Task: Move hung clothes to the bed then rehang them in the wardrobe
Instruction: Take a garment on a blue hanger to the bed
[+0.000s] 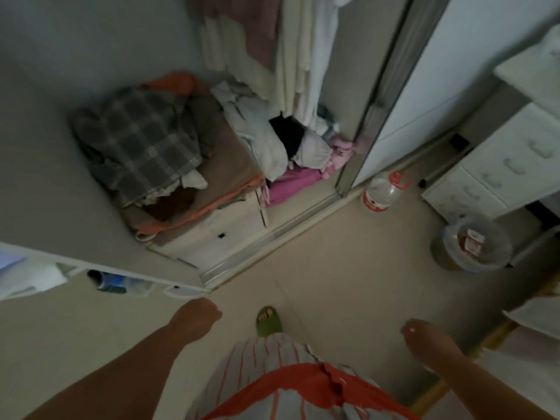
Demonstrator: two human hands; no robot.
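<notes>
Pale cream and white hung garments [298, 53], soft and draped, are still being kept in the open sliding-door wardrobe [375, 95] at upper centre, so moving appears barely begun. Nothing is being held: the left hand [197, 315] is being clenched, the right hand [424, 334] loosely relaxed.

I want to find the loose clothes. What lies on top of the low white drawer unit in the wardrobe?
On the drawer unit lies a brown-and-orange cloth, with a grey plaid garment on it. What is under the plaid is mostly covered.
</notes>
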